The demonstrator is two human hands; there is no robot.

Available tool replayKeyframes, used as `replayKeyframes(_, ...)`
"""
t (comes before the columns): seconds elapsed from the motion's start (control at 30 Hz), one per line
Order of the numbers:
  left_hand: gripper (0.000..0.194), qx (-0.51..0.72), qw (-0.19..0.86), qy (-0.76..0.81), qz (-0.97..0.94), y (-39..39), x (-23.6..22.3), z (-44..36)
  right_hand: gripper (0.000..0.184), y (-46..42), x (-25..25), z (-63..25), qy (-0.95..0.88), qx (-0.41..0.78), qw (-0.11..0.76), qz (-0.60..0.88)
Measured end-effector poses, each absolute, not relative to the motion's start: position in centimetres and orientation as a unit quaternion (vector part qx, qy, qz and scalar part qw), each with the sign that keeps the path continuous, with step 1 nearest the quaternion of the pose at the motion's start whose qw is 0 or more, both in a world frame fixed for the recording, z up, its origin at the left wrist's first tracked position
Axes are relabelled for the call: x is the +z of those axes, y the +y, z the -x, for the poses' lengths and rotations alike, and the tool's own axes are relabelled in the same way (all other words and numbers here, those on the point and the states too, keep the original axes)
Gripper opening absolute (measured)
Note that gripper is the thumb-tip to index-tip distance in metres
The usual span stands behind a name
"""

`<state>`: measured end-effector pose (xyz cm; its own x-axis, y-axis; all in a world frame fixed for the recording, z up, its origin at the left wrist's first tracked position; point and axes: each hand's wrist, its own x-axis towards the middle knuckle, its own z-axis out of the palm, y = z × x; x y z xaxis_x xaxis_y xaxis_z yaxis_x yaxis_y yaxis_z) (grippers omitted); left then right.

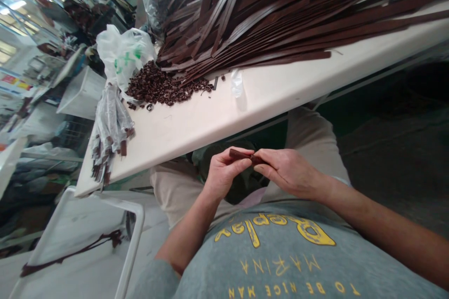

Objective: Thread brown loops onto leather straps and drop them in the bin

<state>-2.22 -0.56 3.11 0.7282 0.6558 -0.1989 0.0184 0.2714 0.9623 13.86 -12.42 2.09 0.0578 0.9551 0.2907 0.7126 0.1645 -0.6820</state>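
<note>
Over the lap [171, 187], left hand [224, 173] and right hand [289, 173] close together, pinching a short leather strip [242, 154].

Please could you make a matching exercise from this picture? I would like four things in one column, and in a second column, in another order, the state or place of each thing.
Things:
1. short brown strip
2. small brown curls
3. long dark brown strips
4. white plastic bag with green print

States and places:
A. in a loose heap on the table
B. puffed up beside the heap
C. pinched between the left hand and the right hand
D. fanned out in long, overlapping layers

Right pairs: 1-C, 2-A, 3-D, 4-B
</note>
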Motion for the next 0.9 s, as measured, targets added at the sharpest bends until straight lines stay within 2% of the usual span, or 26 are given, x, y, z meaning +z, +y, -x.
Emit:
replayKeyframes(0.13, 0.027, 0.247, 0.722, 0.335, -0.554, 0.4, 3.1, 2.9, 0.022, -13.2, 1.8, -14.4, -0.656, 0.164, 0.306, 0.671)
replayKeyframes(0.23, 0.026, 0.244, 0.729, 0.325, -0.551, 0.1, 2.9, 2.9, 0.024, -13.6, 1.6, -14.0, -0.656, 0.158, 0.260, 0.691)
replayKeyframes(0.4, 0.027, 0.195, 0.754, 0.285, -0.559, -1.4, 2.7, 2.1, 0.036, -13.1, 1.8, -13.0, -0.665, 0.158, 0.278, 0.675)
replayKeyframes(0.53, 0.025, 0.213, 0.733, 0.287, -0.578, -0.9, 2.9, 2.2, 0.030, -12.9, 2.4, -13.2, -0.665, 0.182, 0.278, 0.668)
replayKeyframes(0.63, 0.024, 0.230, 0.710, 0.296, -0.596, -0.5, 2.8, 2.8, 0.024, -13.3, 2.2, -13.5, -0.670, 0.196, 0.245, 0.673)
replayKeyframes(0.73, 0.024, 0.216, 0.715, 0.295, -0.596, -1.1, 2.6, 2.9, 0.027, -13.4, 1.7, -13.1, -0.679, 0.175, 0.216, 0.679)
replayKeyframes(0.9, 0.024, 0.213, 0.729, 0.280, -0.586, -1.8, 2.6, 2.8, 0.031, -12.9, 1.8, -12.4, -0.679, 0.158, 0.235, 0.677)
